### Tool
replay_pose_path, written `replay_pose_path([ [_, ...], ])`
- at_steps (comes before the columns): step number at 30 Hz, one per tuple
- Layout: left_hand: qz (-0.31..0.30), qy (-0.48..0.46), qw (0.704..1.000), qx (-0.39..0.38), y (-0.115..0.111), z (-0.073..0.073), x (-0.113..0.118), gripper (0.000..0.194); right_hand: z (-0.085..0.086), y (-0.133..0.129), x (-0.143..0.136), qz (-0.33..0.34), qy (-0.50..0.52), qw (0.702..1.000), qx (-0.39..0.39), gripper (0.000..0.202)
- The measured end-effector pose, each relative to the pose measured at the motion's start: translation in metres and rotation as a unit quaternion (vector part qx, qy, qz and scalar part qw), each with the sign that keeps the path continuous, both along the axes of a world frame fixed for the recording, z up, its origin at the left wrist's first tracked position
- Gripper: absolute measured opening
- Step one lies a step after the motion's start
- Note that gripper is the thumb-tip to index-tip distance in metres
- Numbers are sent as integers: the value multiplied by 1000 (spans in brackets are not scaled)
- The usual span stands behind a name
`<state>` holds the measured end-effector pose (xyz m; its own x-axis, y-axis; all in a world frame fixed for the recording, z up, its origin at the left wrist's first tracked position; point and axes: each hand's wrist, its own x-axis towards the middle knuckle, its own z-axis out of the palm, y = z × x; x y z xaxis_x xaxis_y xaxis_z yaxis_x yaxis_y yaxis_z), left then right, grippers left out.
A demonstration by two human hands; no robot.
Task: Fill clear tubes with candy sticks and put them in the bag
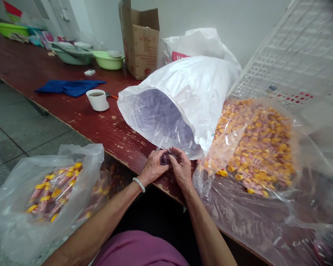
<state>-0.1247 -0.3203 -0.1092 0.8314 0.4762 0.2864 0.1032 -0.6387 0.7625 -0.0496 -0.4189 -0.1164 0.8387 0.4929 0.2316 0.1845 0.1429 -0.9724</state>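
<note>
My left hand (154, 167), with a beaded bracelet at the wrist, is closed around clear tubes (163, 160) whose round openings face me. My right hand (181, 165) meets it from the right, its thumb and fingers pressed together at the tubes' edge. Just beyond both hands lies a white sack (202, 85), its mouth open towards me, with many clear tubes (158, 118) inside. To the right, yellow-capped pieces (263, 144) fill a clear plastic bag. At lower left, another clear bag (13, 195) holds tubes with yellow caps (54, 188).
On the red table (122, 142) stand a cup of dark liquid (97, 100), a blue cloth (69, 87), a cardboard box (144, 48) and green basins (108, 61). A white perforated crate (294, 62) leans at the right. The table's front edge runs beneath my hands.
</note>
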Motion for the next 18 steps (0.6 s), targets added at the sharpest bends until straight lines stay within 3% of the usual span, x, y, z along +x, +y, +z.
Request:
replay_pose_path([
  [4,-3,-13,1000,-25,-3,-3,-2,53,0,-5,-5,-6,11,1000,6,30],
  [8,-17,-42,999,-11,-5,-10,-1,35,0,-12,-11,8,35,999,20,43],
  [10,-31,-63,997,-10,-5,-10,1,35,1,-15,-12,21,18,1000,8,44],
  [14,-85,-81,991,-65,-9,-4,7,43,3,-17,-5,50,20,999,3,48],
  [18,-60,-44,991,-113,-13,3,9,45,2,-22,0,31,50,998,23,49],
])
